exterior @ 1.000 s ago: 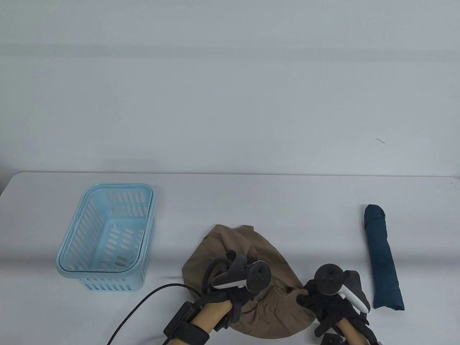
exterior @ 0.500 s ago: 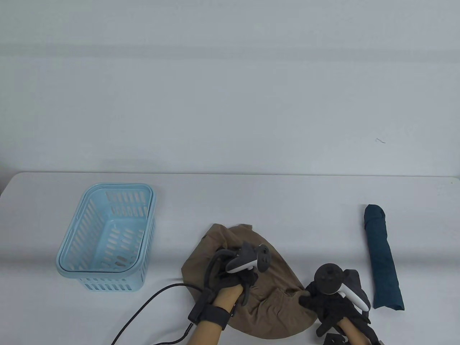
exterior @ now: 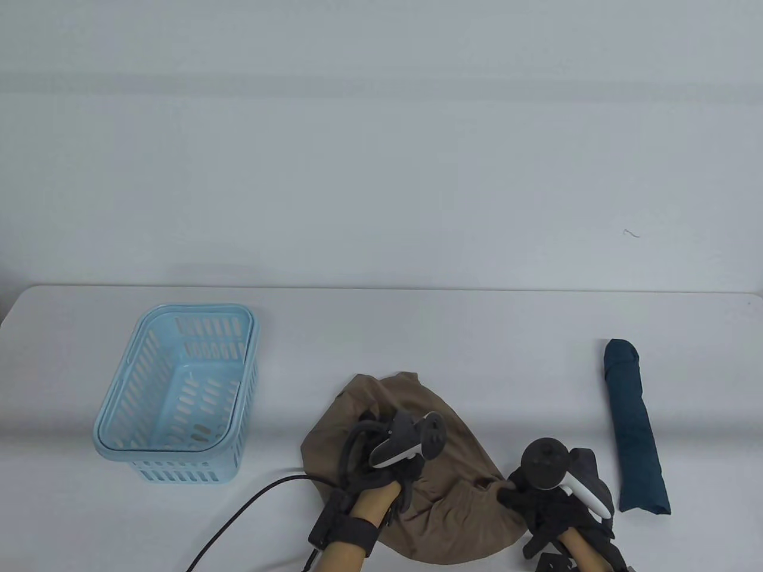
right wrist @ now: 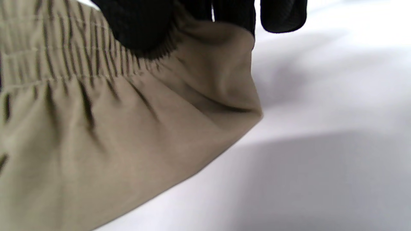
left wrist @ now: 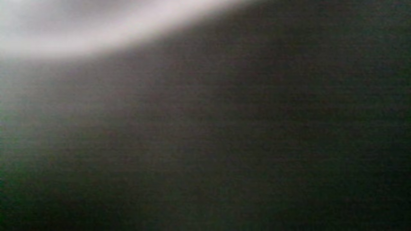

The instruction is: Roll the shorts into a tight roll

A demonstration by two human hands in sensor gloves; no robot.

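On table (exterior: 417,333): one shorts (exterior: 465,518), two hands.

Soft, even light in the table view; left wrist view dark and blurred; right wrist view slightly soft.

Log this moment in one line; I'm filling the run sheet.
stage: shorts unrolled, bunched | right hand: pinches waistband | left hand: on shorts, grip unclear | basket: empty
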